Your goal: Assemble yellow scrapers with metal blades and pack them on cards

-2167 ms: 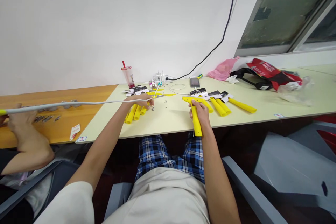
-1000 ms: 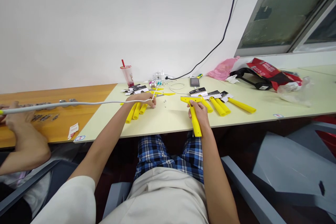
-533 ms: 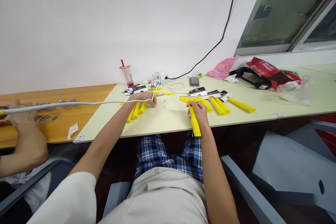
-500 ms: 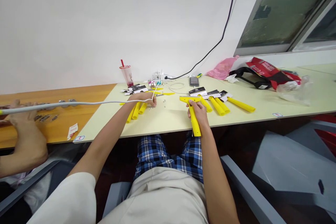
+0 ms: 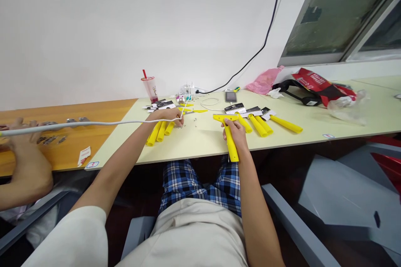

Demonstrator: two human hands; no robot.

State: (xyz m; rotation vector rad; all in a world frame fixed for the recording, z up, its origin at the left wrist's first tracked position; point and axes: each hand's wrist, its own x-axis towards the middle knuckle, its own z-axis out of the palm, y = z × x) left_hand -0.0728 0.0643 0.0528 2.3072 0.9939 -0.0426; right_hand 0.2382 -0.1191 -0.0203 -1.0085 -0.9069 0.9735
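My right hand [image 5: 235, 131] grips a yellow scraper [image 5: 232, 150] by the neck, its wide head up and its handle hanging at the table's front edge. My left hand [image 5: 176, 116] is low over the table with its fingers pressed together, pointing down among small metal parts [image 5: 195, 122]. What its fingertips hold, if anything, is too small to make out. Yellow handles [image 5: 153, 135] lie beside and under my left wrist. To the right of the held scraper are several more yellow scrapers [image 5: 257, 126] with black-and-white cards on their heads.
A white cable [image 5: 134, 122] crosses in front of my left arm. Behind stand a cup with a red straw [image 5: 150, 88], a power strip [image 5: 188, 89] and a small grey device [image 5: 231, 96]. A red bag [image 5: 322, 85] lies right. Another person's hand [image 5: 23, 133] works at the left.
My left hand has shifted slightly left and down among the small metal parts. My right hand keeps the scraper almost in place. The whole view has moved a little.
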